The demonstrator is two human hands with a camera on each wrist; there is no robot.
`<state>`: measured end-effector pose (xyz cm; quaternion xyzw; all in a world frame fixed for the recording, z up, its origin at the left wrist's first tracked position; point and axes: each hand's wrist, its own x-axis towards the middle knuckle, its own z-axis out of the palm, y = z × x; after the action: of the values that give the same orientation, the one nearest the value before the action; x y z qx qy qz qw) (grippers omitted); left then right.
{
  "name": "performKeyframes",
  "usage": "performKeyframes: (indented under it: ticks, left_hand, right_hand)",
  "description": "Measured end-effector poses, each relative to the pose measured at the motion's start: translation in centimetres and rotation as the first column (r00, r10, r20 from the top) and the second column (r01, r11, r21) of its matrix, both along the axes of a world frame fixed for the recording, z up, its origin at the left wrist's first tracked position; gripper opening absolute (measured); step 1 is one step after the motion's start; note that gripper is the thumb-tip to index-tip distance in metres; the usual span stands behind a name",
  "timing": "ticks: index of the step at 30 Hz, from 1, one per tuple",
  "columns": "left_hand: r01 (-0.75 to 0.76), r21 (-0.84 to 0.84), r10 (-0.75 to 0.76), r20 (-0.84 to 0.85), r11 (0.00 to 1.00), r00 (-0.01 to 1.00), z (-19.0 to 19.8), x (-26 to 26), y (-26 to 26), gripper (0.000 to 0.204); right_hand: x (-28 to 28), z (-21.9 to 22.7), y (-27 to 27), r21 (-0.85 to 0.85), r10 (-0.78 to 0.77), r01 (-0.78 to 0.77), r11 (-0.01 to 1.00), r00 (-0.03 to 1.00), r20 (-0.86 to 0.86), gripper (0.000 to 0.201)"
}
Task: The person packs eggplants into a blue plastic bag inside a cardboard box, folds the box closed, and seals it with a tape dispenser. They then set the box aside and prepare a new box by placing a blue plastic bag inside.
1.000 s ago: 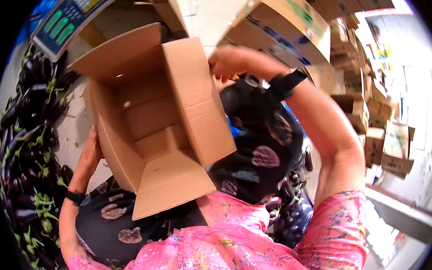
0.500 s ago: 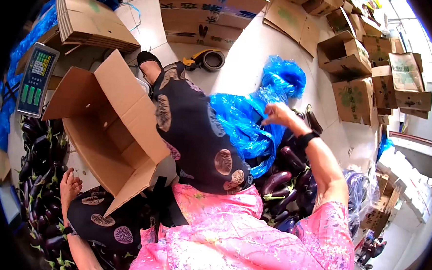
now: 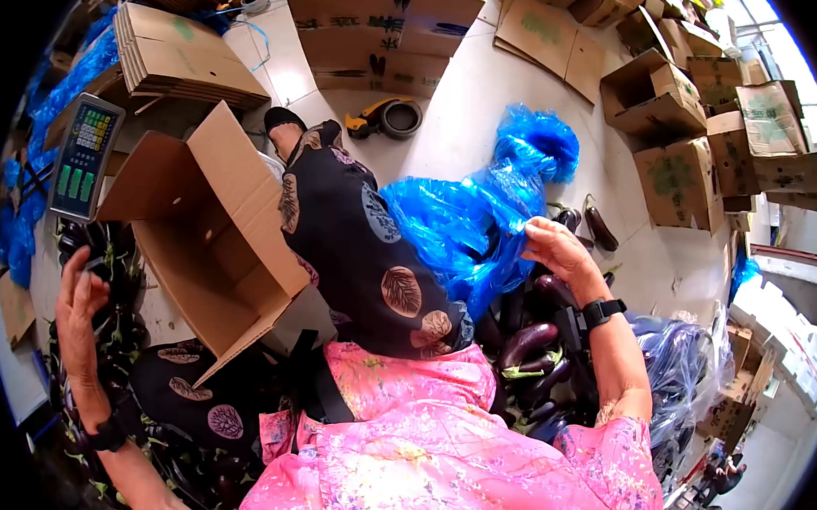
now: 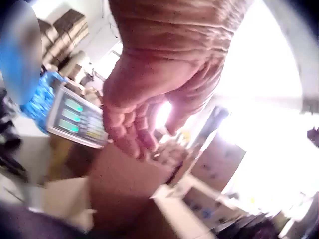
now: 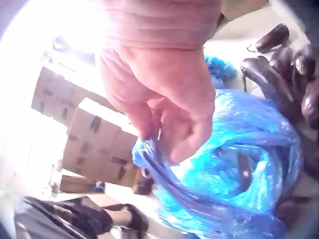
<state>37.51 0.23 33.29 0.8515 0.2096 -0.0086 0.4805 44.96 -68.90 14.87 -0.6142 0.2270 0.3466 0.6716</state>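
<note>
My right hand (image 3: 561,252) pinches a gathered edge of a blue plastic bag (image 5: 234,164) between thumb and fingers. The rest of the bag lies crumpled beside my leg, in the middle of the head view. At the far left my left hand (image 3: 80,307) is raised over a heap of eggplants, holding nothing, its fingers loosely bent. Between that hand and my leg stands an open cardboard box (image 3: 208,244), tilted, its flaps spread and its inside bare.
A scale display (image 3: 86,157) stands behind the box, by a stack of flat cardboard (image 3: 183,54). A tape dispenser (image 3: 386,118) lies on the floor. Eggplants (image 3: 528,344) are heaped at my right side, next to a clear plastic bag (image 3: 685,362). More boxes (image 3: 657,102) stand back right.
Both hands have left the cardboard box, which now stands lower and further left. My right hand has moved right and taken hold of the blue bag; my left hand has risen leftward.
</note>
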Motion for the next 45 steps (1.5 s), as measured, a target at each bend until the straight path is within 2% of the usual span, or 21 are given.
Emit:
performKeyframes:
  ticks: [3,4,5,7,9,11,12,13,14,18,19,21,23,25,27,29,33,35,38,41,45]
  left_hand:
    - [0.201,-0.064,-0.192,0.118,0.978,0.974,3.8,2.1,-8.0,0.042]
    - [0.129,-0.032,-0.125,0.091,0.991,0.988,3.8,1.6,-7.2,0.043]
    - [0.347,-0.131,-0.332,0.126,0.929,0.935,4.9,3.5,-12.9,0.043]
    - [0.51,-0.327,-0.48,0.172,0.796,0.86,4.3,5.0,-17.1,0.053]
    - [0.554,-0.514,-0.51,0.241,0.655,0.826,3.2,6.0,-21.5,0.073]
    - [0.503,-0.689,-0.492,0.239,0.521,0.837,1.5,7.0,-24.8,0.093]
    - [0.557,-0.674,-0.544,0.267,0.485,0.796,0.1,7.4,-25.9,0.089]
    - [0.632,-0.707,-0.556,0.401,0.317,0.728,-0.4,7.8,-26.9,0.085]
    - [0.634,-0.7,-0.548,0.406,0.329,0.732,-1.6,7.7,-27.6,0.06]
    - [0.561,-0.638,-0.436,0.363,0.528,0.824,-0.9,6.8,-25.4,0.021]
    - [0.44,-0.737,-0.436,0.217,0.513,0.873,0.1,6.4,-23.5,0.02]
    - [0.415,-0.604,-0.414,0.151,0.68,0.898,2.0,4.9,-20.2,0.019]
    - [0.379,-0.645,-0.398,0.125,0.664,0.909,2.3,2.7,-17.7,0.02]
    - [0.299,-0.779,-0.338,0.12,0.551,0.933,2.4,0.3,-16.3,0.022]
    - [0.241,-0.77,-0.306,0.062,0.591,0.95,1.2,-2.0,-15.6,0.023]
    - [0.197,-0.668,-0.227,0.043,0.718,0.973,0.8,-3.9,-14.9,0.021]
    - [0.029,-0.475,-0.009,0.043,0.88,0.999,0.4,-6.1,-12.1,0.016]
    - [0.035,-0.327,-0.032,0.014,0.944,0.999,0.3,-6.9,-11.2,0.018]
    - [0.039,-0.375,-0.071,-0.071,0.926,0.995,-0.7,-7.8,-10.5,0.02]
    - [-0.076,-0.431,0.057,-0.057,0.899,0.997,-0.6,-8.0,-10.4,0.018]
    - [-0.002,-0.323,-0.001,-0.007,0.946,1.0,-0.6,-7.8,-10.1,0.014]
  right_hand:
    - [1.0,2.6,2.9,0.292,-0.14,0.111,0.95,0.987,0.081,0.011]
    - [1.4,4.5,4.8,0.367,-0.166,0.117,0.923,0.981,0.104,0.011]
    - [1.6,6.7,7.0,0.442,-0.193,0.121,0.889,0.973,0.123,0.012]
    - [2.0,11.3,12.3,0.441,-0.234,0.116,0.89,0.947,0.222,0.015]
    - [2.5,14.8,16.5,0.549,-0.16,-0.092,0.831,0.905,0.395,0.017]
    - [2.6,18.4,21.3,0.564,-0.214,-0.119,0.817,0.846,0.489,0.02]
    - [3.1,19.8,22.6,0.539,-0.19,-0.141,0.831,0.838,0.512,0.021]
    - [3.9,20.6,23.8,0.518,-0.176,-0.152,0.842,0.829,0.531,0.019]
    - [4.8,21.5,25.2,0.468,-0.156,-0.166,0.868,0.804,0.574,0.017]
    - [8.3,23.7,29.1,0.382,-0.058,-0.255,0.888,0.763,0.644,0.014]
    - [9.6,23.0,29.6,0.396,-0.041,-0.299,0.868,0.753,0.657,0.015]
    - [10.6,21.7,31.6,0.43,-0.036,-0.302,0.851,0.783,0.62,0.016]
    - [10.9,19.7,33.8,0.364,0.023,-0.332,0.87,0.767,0.642,0.015]
    - [10.3,19.0,36.4,0.389,0.082,-0.351,0.852,0.822,0.563,0.017]
    - [9.6,17.2,39.2,0.344,0.182,-0.401,0.849,0.833,0.522,0.02]
    - [7.9,16.0,40.8,0.363,0.286,-0.425,0.829,0.88,0.379,0.041]
    - [3.6,17.7,42.3,0.323,0.553,-0.615,0.72,0.789,0.268,0.065]
    - [1.9,16.6,42.6,0.454,0.521,-0.552,0.699,0.829,0.206,0.056]
    - [0.4,13.8,42.6,0.585,0.511,-0.478,0.656,0.851,0.123,0.041]
    - [-2.1,14.4,42.6,0.554,0.5,-0.452,0.699,0.863,0.075,0.043]
    - [-2.1,13.1,43.8,0.33,0.582,-0.61,0.72,0.79,0.192,0.022]
